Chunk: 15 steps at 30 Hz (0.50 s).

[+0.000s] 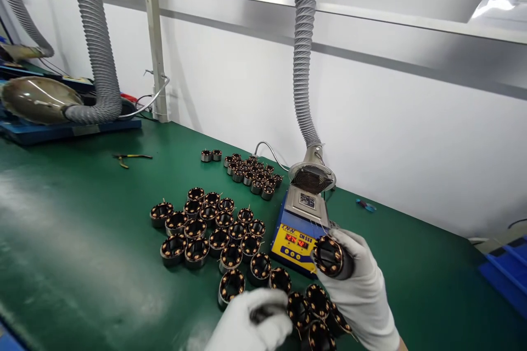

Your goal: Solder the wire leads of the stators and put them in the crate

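Observation:
My right hand [362, 290], in a white glove, is closed round a ring-shaped wound stator [329, 255] and holds it up just in front of the blue and yellow solder pot [297, 236]. My left hand [251, 323], also gloved, is low at the bottom edge with its fingers curled round a dark part I cannot make out. Several more copper-wound stators [214, 230] lie in a cluster on the green mat [82, 241] to the left of the pot. A few others [317, 318] sit between my two hands.
A smaller group of stators [251, 171] lies further back near the white wall. A grey fume hose [305, 66] hangs over the pot. Another hose with its hood [37, 100] rests at the left. Yellow-handled pliers [129, 158] lie on the mat. Blue bins [508, 271] stand at right.

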Tool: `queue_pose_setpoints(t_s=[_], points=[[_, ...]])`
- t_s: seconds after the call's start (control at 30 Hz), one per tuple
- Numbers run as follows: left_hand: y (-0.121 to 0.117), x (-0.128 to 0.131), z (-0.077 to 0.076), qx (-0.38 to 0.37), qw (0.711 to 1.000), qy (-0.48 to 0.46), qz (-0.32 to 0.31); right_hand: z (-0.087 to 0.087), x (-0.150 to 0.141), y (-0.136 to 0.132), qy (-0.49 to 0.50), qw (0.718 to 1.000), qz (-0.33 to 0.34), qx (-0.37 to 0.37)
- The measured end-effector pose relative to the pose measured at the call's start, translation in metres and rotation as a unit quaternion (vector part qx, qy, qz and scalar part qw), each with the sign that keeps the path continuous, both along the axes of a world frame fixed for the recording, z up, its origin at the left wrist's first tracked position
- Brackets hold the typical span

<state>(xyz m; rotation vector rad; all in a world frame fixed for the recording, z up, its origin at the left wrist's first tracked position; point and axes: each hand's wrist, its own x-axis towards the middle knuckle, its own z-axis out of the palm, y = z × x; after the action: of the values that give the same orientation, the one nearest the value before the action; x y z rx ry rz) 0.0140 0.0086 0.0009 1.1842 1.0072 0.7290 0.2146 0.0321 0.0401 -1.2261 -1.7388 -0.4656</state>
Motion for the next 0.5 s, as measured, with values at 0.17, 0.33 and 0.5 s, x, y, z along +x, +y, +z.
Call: queue_pose_setpoints(t_s=[0.17,0.33,0.5], points=[[0.029,0.034,0.031,0.031,0.987,-0.127,-0.093,0.003,-0.003,-0.006,0.013,0.997,0.032,-0.064],[0.037,0.042,0.036,0.046,0.990,-0.116,-0.066,0.011,-0.005,-0.015,0.143,0.951,0.090,-0.258],[0.037,0.035,0.024,0.051,0.990,-0.119,-0.050,0.032,-0.009,-0.013,0.357,0.754,0.183,-0.521]])
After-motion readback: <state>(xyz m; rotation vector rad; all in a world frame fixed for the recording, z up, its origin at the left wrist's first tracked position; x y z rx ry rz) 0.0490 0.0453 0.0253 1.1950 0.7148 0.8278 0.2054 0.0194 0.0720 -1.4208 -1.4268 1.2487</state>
